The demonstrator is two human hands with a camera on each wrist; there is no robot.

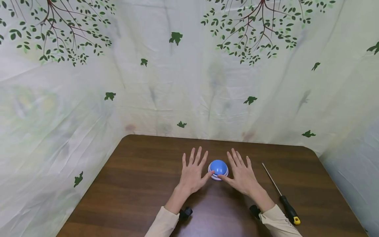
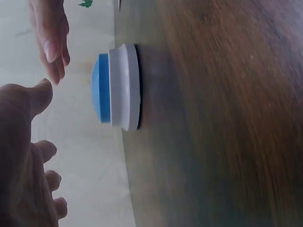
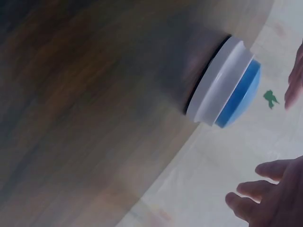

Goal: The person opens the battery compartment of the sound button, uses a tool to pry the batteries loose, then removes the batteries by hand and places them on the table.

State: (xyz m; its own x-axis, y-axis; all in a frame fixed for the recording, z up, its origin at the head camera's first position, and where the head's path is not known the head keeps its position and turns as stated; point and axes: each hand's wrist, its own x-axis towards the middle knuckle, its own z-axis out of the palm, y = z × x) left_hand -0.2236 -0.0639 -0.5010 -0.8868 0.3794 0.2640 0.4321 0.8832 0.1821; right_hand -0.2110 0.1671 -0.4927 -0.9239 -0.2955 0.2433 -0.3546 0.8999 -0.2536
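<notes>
A round push button [image 1: 218, 167] with a blue dome and a white base sits on the brown table. To its left my left hand [image 1: 190, 176] is held with fingers spread, and its thumb tip overlaps the button's edge in the head view. My right hand [image 1: 242, 176] mirrors it on the right, thumb toward the button's near rim. Both palms face down and hold nothing. In the left wrist view the left hand [image 2: 23, 142] hovers higher than the blue dome [image 2: 101, 88]. The right wrist view shows the right hand [image 3: 279, 194] off to the dome's side, raised too.
A screwdriver [image 1: 286, 207] with a black and yellow handle lies right of the right hand, its shaft angled away. The table [image 1: 133, 184] ends at a rounded back edge, where a pale curtain [image 1: 189, 82] with leaf prints hangs behind and along the sides.
</notes>
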